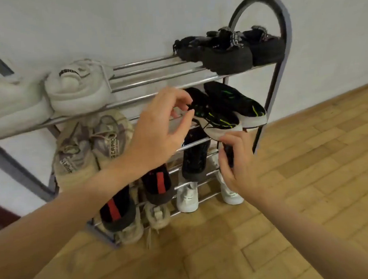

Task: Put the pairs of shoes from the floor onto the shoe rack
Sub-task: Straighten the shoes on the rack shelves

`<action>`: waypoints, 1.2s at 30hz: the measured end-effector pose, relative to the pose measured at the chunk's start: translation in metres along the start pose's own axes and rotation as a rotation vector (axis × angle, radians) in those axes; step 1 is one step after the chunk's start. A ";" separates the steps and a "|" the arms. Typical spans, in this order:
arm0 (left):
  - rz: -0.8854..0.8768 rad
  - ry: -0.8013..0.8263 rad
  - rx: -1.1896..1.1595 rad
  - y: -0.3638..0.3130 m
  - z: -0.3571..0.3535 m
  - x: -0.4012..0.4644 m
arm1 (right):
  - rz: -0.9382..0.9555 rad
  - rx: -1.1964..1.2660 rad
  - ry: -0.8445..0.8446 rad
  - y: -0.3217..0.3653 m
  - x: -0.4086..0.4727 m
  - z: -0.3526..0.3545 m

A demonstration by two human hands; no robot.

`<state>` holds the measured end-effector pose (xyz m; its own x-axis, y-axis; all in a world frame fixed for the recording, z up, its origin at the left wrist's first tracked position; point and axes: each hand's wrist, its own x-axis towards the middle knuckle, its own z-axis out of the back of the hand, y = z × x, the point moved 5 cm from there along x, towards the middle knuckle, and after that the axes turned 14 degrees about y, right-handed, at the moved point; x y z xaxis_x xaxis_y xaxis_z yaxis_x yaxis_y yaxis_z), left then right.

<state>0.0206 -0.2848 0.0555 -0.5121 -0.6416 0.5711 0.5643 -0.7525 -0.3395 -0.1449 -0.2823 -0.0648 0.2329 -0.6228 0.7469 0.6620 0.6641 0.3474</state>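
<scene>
Head view, two black-green shoes [230,107], two hands [157,132]

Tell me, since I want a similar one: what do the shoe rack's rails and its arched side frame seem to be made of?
The rails look like chromed or polished metal tubes: they are thin, silvery and carry bright streaks of reflected light. The arched side frame looks like flat metal strip with a matt dark grey coat, probably paint: it shows no shine. Motion blur leaves the exact finish open.

shoe rack [155,77], shoes [227,51] on every tier
</scene>
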 end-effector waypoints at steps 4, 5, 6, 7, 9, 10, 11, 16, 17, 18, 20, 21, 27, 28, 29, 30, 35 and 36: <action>0.065 0.143 0.093 0.018 0.000 -0.069 | 0.042 0.098 0.249 0.021 -0.033 -0.062; 0.085 0.180 0.104 0.023 -0.001 -0.085 | 0.049 0.120 0.300 0.026 -0.039 -0.077; 0.104 0.216 0.115 0.028 -0.003 -0.101 | 0.054 0.134 0.345 0.031 -0.044 -0.091; 0.122 0.249 0.131 0.033 -0.005 -0.116 | 0.055 0.139 0.385 0.036 -0.048 -0.104; 0.157 0.306 0.167 0.043 -0.010 -0.144 | 0.035 0.127 0.445 0.047 -0.055 -0.126; 0.178 0.325 0.181 0.049 -0.012 -0.157 | 0.016 0.116 0.468 0.051 -0.058 -0.135; 0.203 0.332 0.191 0.054 -0.014 -0.169 | -0.008 0.104 0.481 0.054 -0.061 -0.143; 0.378 0.261 0.281 0.087 -0.026 -0.223 | -0.163 0.068 0.497 0.057 -0.076 -0.178; 0.447 0.284 0.293 0.098 -0.032 -0.235 | -0.197 0.069 0.512 0.055 -0.077 -0.186; 0.514 0.310 0.303 0.109 -0.038 -0.245 | -0.220 0.061 0.528 0.053 -0.078 -0.193; 0.606 0.348 0.350 0.127 -0.047 -0.260 | -0.237 0.030 0.526 0.049 -0.077 -0.202; 0.624 0.373 0.383 0.133 -0.050 -0.264 | -0.248 0.031 0.520 0.048 -0.075 -0.205; 0.567 0.448 0.412 0.149 -0.056 -0.266 | -0.354 0.150 0.528 0.040 -0.067 -0.211; 0.555 0.472 0.386 0.151 -0.056 -0.266 | -0.359 0.156 0.530 0.039 -0.067 -0.211; 0.543 0.508 0.363 0.153 -0.055 -0.265 | -0.361 0.164 0.528 0.038 -0.067 -0.212; 0.536 0.540 0.349 0.154 -0.056 -0.265 | -0.363 0.170 0.526 0.037 -0.067 -0.212; 0.514 0.510 0.407 0.151 -0.059 -0.265 | -0.357 0.188 0.482 0.038 -0.067 -0.207; 0.517 0.485 0.410 0.150 -0.060 -0.266 | -0.348 0.190 0.469 0.038 -0.068 -0.207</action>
<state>0.2023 -0.2355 -0.1922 -0.2929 -0.9561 -0.0015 0.9496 -0.2907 -0.1170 0.0121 -0.3001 -0.2193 0.3431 -0.9033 0.2574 0.6272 0.4243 0.6531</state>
